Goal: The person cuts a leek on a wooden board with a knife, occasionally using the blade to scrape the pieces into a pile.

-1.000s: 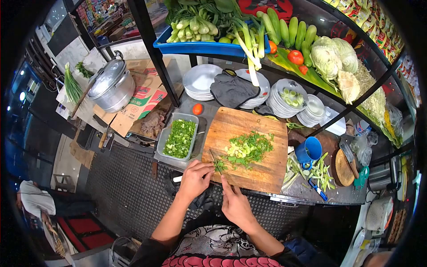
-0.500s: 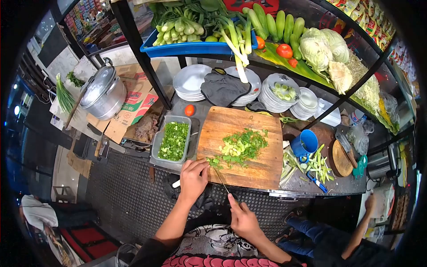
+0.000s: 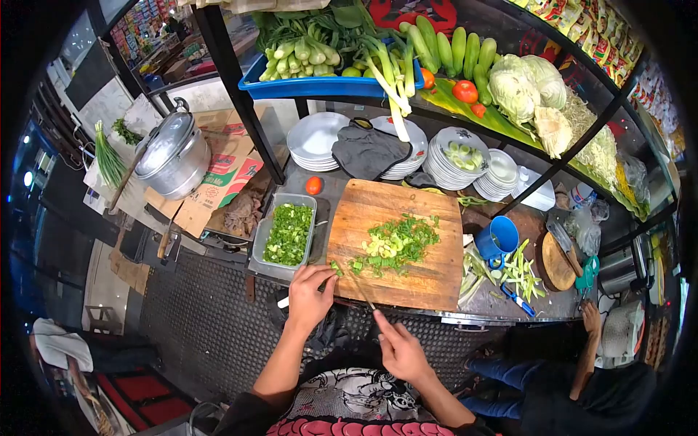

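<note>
On the wooden cutting board (image 3: pixel 407 291) lies a loose pile of chopped greens (image 3: pixel 396 245), with paler slices among the dark leaf bits. At the board's front left corner, my left hand (image 3: pixel 311 296) has its fingers curled together, with a small piece of green (image 3: pixel 336 268) at the fingertips. My right hand (image 3: pixel 402 354) is closed round a knife (image 3: pixel 365 292), its thin blade pointing up and left over the board's front edge, close to my left fingertips. Left of the board stands a clear plastic container (image 3: pixel 257 253) full of chopped greens.
A tomato (image 3: pixel 313 185) sits behind the container. Right of the board are trimmed stalks (image 3: pixel 523 275), a blue mug (image 3: pixel 497 237) and a blue-handled peeler (image 3: pixel 518 300). Stacked plates (image 3: pixel 318 138) line the back under a vegetable shelf. A co-worker's hand (image 3: pixel 592 320) is at the right.
My left fingertips and the green piece have moved slightly left, away from the pile. The knife stays near the board's front edge. The co-worker's hand has shifted, and the view has tilted slightly.
</note>
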### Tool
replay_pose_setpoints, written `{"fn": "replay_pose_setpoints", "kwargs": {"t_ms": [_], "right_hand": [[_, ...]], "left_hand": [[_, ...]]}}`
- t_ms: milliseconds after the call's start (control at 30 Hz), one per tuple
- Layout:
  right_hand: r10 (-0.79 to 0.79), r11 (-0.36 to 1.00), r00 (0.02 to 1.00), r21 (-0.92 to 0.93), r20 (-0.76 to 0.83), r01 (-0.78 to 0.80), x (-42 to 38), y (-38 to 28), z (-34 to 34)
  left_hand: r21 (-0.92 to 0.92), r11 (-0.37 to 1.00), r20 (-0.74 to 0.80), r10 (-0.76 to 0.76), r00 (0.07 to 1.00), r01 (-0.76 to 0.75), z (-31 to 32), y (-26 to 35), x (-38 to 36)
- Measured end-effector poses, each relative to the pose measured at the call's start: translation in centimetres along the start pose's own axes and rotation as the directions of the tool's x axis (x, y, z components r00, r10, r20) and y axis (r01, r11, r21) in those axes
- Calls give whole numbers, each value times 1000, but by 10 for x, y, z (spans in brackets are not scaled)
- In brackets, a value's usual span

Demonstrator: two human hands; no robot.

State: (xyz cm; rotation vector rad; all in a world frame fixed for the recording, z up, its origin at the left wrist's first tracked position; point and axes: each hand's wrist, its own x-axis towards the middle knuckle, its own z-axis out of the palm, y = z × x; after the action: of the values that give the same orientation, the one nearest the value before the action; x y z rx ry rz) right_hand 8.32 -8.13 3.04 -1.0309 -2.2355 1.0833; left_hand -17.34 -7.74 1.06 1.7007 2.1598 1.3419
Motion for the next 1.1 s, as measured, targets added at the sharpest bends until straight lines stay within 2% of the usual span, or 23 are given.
{"fn": "replay_pose_setpoints", "kwargs": {"t_ms": [100, 133, 233, 267, 433, 600, 800, 1000, 1100], "right_hand": [[128, 992, 992, -25, 25, -127, 7, -2, 0], [127, 992, 991, -20, -42, -128, 7, 2, 5], [113, 994, 993, -10, -26, -113, 5, -2, 5], [61, 997, 998, 43, -26, -60, 5, 1, 9], [147, 989, 980, 33, -134, -144, 8, 5, 6], [77, 995, 984, 67, -158, -67, 6, -3, 2], [104, 995, 994, -5, -31, -104, 10, -6, 14], [60, 995, 998, -80, 14, -59, 15, -4, 19], [109, 992, 994, -65, 14, -108, 16, -4, 21]], "left_hand": [[-12, 1000, 5, -10, 1000, 10, -2, -1, 0], [-21, 1000, 3, -18, 1000, 18, -3, -1, 0], [-7, 999, 1, -42, 999, 42, -4, 4, 0], [-4, 999, 13, -44, 999, 44, -3, 6, 0], [1, 999, 55, -50, 997, 50, -4, 5, 1], [34, 998, 71, 56, 996, -58, 5, 16, 6], [15, 996, 39, 90, 995, -90, 16, 17, 10], [31, 997, 16, 69, 998, -69, 20, 19, 9], [21, 998, 27, 56, 998, -57, 20, 18, 10]]}}
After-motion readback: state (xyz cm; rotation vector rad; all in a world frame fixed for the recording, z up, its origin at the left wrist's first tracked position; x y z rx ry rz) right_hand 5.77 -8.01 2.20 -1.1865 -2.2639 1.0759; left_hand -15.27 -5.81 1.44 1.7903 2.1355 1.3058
